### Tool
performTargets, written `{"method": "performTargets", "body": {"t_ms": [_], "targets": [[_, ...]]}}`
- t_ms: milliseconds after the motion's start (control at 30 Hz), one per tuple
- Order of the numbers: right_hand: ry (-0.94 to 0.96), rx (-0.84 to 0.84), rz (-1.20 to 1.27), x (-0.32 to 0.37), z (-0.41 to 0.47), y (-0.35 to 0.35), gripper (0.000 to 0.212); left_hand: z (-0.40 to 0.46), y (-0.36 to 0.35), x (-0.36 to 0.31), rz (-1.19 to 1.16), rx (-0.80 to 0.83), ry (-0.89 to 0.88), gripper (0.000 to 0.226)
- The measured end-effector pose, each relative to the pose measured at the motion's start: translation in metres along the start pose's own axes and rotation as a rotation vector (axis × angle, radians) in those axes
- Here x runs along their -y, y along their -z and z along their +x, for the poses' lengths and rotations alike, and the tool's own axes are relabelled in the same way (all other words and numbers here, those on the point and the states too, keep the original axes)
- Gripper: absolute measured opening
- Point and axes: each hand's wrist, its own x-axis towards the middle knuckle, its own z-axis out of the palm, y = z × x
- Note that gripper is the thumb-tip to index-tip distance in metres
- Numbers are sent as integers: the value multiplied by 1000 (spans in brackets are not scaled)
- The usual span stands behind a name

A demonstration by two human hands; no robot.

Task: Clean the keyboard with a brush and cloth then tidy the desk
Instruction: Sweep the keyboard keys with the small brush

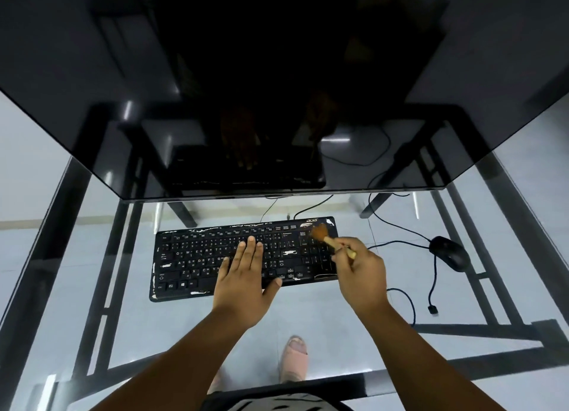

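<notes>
A black keyboard (197,256) with worn, chipped edges lies on the glass desk (308,324), just in front of the monitor. My left hand (246,275) rests flat on its middle keys, fingers straight. My right hand (360,272) pinches the wooden handle of a small brush (326,238). The brush's brown bristles touch the keyboard's top right corner, over the number pad. No cloth is in view.
A large dark monitor (277,87) fills the upper half of the view. A black mouse (449,253) sits to the right of the keyboard, its cable (434,281) looping across the glass. Black desk frame bars and a foot in a pink sandal (295,358) show through the glass.
</notes>
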Motion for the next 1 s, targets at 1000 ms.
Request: {"method": "performTargets", "body": {"t_ms": [1000], "targets": [[410, 92, -177, 37, -10, -23, 31, -16, 3, 32, -46, -79, 72, 94]]}}
